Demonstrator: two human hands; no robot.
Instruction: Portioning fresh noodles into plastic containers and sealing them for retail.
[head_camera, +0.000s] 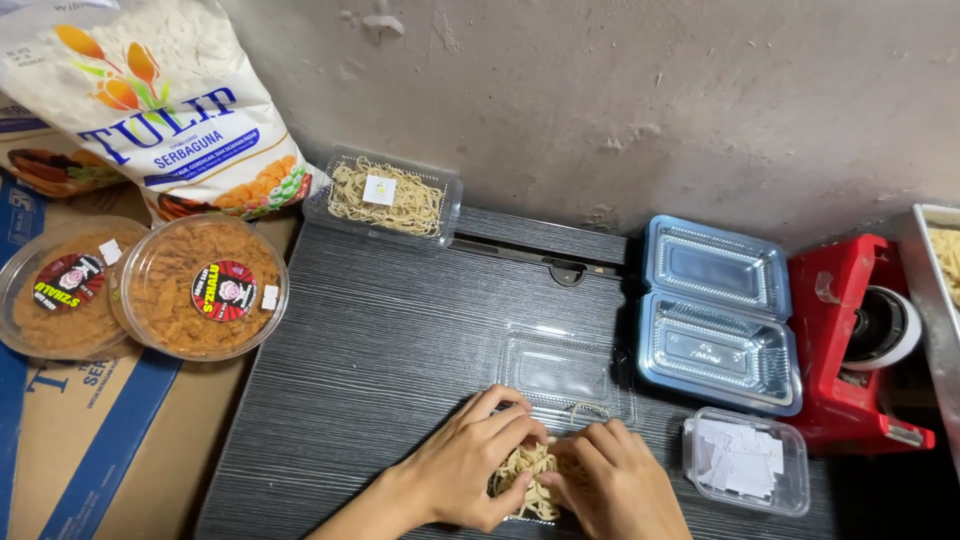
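Dark wood-grain tabletop (380, 350) against a rough plaster wall (620, 90) — two hands packing noodles.

Left hand (470, 465) and right hand (615, 485), fingers curled narrow, both press on a nest of noodles (527, 472) in a clear tray (565, 375) at 6 o'clock. Judged best practice: tuck loose strands inward so the hinged lid can close cleanly. A filled noodle tray (385, 195) lies at 11 o'clock, an empty hinged box (718, 310) at 3 o'clock, a tub of paper slips (745, 460) at 4 o'clock, two round tubs (140, 285) at 9 o'clock. The tray's base is hidden under the hands — its fill cannot be told.
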